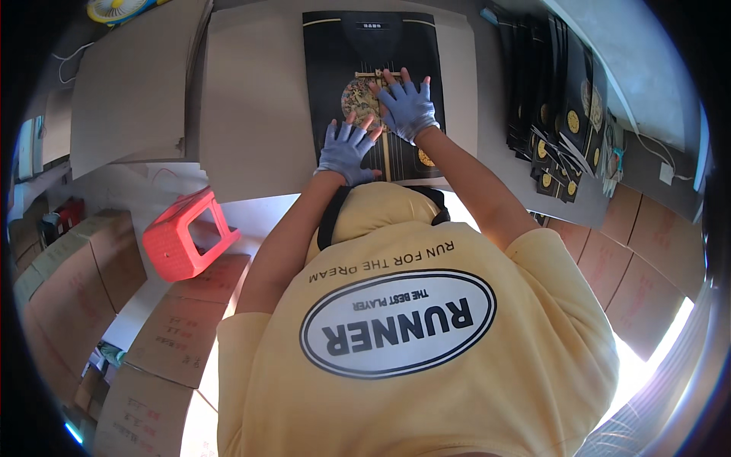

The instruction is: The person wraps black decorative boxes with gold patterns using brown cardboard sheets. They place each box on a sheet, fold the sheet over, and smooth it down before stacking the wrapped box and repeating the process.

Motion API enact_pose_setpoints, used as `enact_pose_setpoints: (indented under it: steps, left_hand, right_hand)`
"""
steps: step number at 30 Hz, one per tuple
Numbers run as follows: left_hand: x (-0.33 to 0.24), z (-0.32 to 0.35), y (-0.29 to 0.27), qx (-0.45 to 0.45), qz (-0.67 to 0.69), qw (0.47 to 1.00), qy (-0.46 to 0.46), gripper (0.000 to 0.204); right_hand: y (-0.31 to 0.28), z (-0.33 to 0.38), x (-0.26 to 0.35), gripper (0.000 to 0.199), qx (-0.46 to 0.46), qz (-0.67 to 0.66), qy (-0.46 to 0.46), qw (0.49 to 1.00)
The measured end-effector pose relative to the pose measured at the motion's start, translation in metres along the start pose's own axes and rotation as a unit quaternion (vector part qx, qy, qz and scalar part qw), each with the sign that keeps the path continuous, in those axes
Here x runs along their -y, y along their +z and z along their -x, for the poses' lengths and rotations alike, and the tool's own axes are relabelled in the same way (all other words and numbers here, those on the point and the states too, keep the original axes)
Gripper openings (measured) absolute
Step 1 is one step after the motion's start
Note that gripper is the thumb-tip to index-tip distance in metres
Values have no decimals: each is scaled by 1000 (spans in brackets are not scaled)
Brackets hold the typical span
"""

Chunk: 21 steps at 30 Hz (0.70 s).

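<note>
A large flat black printed paper piece (327,76) lies on a big grey-brown cardboard sheet (251,99). It bears a round, many-coloured picture and a gold vertical band; I cannot tell whether it is a single sheet or a flattened bag. Both my hands wear blue-grey fingerless gloves. My left hand (349,154) lies open, fingers spread, on its lower middle part. Farther up and to the right, my right hand (410,108) presses flat with fingers spread, beside the round picture. Neither hand grips anything, and the palms hide part of the print.
At the table's right lies a fanned pile of black printed pieces (560,91) with gold discs. More cardboard sheets (137,84) lie at the left. A red plastic stool (179,236) and cartons (164,335) stand below left; further cartons (640,274) stand at the right.
</note>
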<state>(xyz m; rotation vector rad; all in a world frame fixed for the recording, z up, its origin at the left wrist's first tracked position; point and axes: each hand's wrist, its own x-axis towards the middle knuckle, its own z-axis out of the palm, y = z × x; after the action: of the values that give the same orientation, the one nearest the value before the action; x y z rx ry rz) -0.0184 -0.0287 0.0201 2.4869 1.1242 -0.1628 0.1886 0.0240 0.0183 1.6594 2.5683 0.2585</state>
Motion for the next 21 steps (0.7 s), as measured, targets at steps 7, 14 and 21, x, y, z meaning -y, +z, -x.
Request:
enact_pose_setpoints:
  steps: [7,14,21]
  left_hand:
    - [24,-25,16,-183,42,981,58,64]
    - [63,-117,-24,-308,-64,945,-93,46]
    - [64,-119,-32,-213,-46,974,-69,57]
  right_hand:
    - [3,1,0,54,16,-26,21,999]
    - [2,0,2,51,17,-67,25,997]
    - [8,5,-3,50,-3,-82,32,996]
